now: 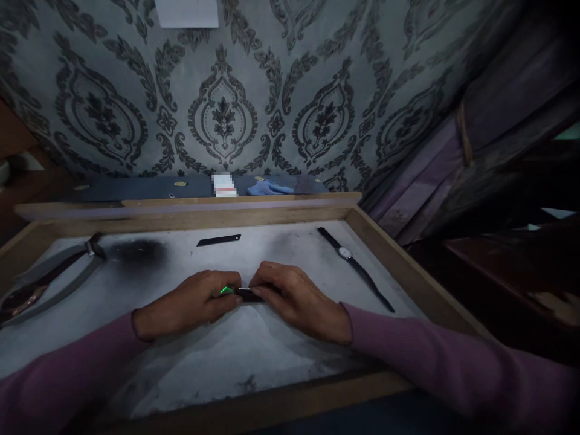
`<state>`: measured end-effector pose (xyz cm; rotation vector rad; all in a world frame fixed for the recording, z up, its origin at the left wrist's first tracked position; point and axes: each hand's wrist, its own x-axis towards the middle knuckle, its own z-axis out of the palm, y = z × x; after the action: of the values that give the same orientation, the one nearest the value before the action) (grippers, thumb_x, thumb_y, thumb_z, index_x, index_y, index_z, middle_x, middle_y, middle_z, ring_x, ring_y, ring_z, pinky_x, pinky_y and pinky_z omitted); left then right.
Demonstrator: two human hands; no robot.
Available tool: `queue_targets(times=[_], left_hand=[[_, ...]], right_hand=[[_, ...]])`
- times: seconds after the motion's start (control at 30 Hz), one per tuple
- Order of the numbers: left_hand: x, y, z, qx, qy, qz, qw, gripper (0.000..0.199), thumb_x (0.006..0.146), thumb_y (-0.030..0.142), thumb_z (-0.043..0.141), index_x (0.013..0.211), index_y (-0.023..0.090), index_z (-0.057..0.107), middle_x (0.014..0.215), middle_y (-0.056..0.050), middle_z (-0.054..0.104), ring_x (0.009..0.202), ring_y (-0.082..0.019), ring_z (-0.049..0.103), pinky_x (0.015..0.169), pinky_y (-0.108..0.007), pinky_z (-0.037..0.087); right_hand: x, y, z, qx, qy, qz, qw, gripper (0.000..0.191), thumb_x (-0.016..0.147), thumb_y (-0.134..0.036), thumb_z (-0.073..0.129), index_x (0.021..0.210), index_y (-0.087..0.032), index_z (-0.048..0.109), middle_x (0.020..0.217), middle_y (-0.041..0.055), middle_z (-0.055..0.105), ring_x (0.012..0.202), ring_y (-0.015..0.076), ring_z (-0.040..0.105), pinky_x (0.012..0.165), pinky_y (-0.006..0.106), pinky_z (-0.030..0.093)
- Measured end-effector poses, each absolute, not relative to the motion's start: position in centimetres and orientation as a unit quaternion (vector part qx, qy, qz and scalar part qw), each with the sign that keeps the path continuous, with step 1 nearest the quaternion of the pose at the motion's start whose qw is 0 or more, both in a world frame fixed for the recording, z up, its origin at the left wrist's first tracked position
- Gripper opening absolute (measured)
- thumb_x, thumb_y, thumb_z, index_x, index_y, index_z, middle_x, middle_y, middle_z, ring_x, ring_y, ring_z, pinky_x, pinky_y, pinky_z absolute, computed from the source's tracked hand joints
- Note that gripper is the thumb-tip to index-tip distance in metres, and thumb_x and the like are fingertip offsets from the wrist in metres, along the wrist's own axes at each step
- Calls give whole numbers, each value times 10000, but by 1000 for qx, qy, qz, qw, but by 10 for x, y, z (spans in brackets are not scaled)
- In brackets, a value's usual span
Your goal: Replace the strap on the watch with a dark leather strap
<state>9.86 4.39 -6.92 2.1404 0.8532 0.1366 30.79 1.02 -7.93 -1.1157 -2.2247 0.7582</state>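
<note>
My left hand (199, 296) is closed, thumb and fingers pinching a small dark thing that looks like a wristwatch (249, 295) with a dark strap. A bright green glow shows between the left thumb and forefinger. From the other side, my right hand (294, 296) grips the dark strap between thumb and fingers, hiding its far end. Both hands are just above the white bottom of a shallow wooden tray (272, 214). Beyond them lies a flat black snap-off blade (219, 240) with a hole at one end.
At the tray's right lies a thin watch (345, 253) with a white dial and black strap. A larger watch (20, 300) lies far left. Behind the rim are a small blurred box (225, 184) and a blue cloth (270, 188). A curtain (421, 163) hangs right.
</note>
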Motion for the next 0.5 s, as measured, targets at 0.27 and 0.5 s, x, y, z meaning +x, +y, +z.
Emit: queue_targets(times=[0.27,0.5], left_hand=[[100,43,-66,846,336,57,409,254,929,353,430,907,175,610,707,11,524,636,-139,466,570,-230,382],[99,45,-71,845,337,59,410,262,922,363,436,892,167,607,700,12,528,615,-131,462,556,-228,360]], right_hand=[[307,12,-78,-409,-826,286,263,102,878,-95,520,838,-155,592,783,14,609,709,128,563,652,248,419],[308,11,-78,-400,-836,276,256,98,902,-108,498,850,-155,566,791,22,596,715,132,558,655,245,415]])
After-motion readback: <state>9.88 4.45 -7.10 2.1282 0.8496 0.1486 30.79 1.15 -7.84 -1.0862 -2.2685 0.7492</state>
